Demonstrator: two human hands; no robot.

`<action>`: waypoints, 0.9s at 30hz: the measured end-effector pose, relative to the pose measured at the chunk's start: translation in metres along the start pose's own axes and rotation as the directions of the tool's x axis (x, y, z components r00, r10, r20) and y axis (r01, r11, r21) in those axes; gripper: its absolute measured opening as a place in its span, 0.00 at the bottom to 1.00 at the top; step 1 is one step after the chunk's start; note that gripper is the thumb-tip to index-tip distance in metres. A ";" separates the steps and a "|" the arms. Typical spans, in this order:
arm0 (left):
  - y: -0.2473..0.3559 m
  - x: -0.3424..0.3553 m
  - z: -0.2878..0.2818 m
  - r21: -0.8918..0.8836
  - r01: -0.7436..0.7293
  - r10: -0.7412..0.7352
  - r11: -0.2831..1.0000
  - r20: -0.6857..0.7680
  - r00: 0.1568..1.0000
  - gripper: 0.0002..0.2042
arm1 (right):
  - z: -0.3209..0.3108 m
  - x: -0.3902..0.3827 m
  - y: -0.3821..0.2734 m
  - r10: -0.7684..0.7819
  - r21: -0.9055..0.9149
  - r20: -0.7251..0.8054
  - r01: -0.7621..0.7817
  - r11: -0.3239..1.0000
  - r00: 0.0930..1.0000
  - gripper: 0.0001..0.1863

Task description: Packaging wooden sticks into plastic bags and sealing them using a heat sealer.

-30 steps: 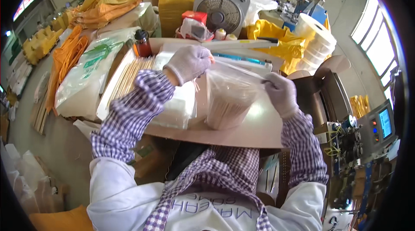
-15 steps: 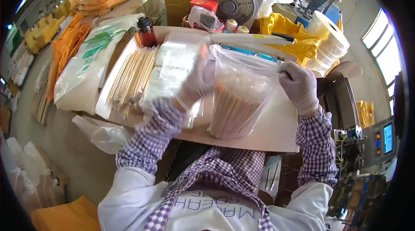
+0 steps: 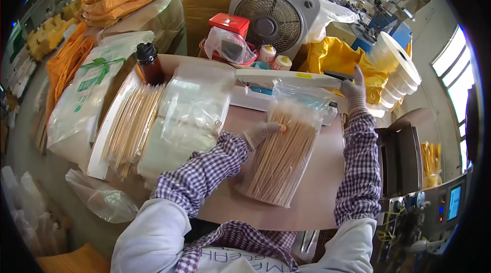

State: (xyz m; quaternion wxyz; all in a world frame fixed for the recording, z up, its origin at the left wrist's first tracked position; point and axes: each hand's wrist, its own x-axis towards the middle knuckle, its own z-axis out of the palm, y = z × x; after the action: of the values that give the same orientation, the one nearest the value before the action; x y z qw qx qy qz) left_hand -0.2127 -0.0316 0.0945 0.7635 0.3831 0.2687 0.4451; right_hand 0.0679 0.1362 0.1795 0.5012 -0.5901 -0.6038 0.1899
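A clear plastic bag full of thin wooden sticks lies slanted on the table board. My left hand, in a light glove, grips the bag's left side, its bare thumb tip on top of the plastic. The bag's mouth reaches into a white heat sealer with a long arm. At the arm's right end, my gloved right hand is on the black handle, with one finger pointing up; the lower fingers are partly hidden.
To the left are flat clear bags, a white box of loose sticks and a dark bottle. Behind the sealer stand a box fan, a red box and small bottles. Plastic film rolls stand at right.
The bag of sticks went from upright to lying flat, its mouth at the sealer. My left hand moved down onto it. My right hand let go of the bag's mouth and went to the sealer's handle.
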 end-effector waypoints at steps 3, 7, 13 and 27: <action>0.015 0.017 -0.019 -0.024 -0.105 0.104 0.994 -0.067 0.992 0.27 | -0.009 0.037 -0.029 -0.215 -0.228 -0.008 0.207 0.951 0.977 0.31; 0.000 0.046 -0.055 -0.053 0.089 -0.098 0.995 -0.201 0.975 0.24 | -0.035 0.045 0.006 -0.398 -0.691 0.103 0.354 0.631 0.912 0.33; -0.023 0.053 -0.066 0.003 -0.046 0.046 0.999 -0.202 0.978 0.24 | -0.033 0.006 -0.033 0.064 0.341 0.087 -0.090 0.936 0.994 0.32; -0.008 0.071 -0.047 0.008 -0.113 0.110 0.994 -0.299 0.948 0.23 | -0.080 0.051 0.004 -0.143 -0.227 0.370 0.239 0.944 0.918 0.28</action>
State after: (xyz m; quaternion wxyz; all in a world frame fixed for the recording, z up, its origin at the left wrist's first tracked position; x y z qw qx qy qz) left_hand -0.2114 0.0454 0.0566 0.6893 0.3225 0.3573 0.5415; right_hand 0.1470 0.1538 0.2296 0.3183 -0.5470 -0.7580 0.1578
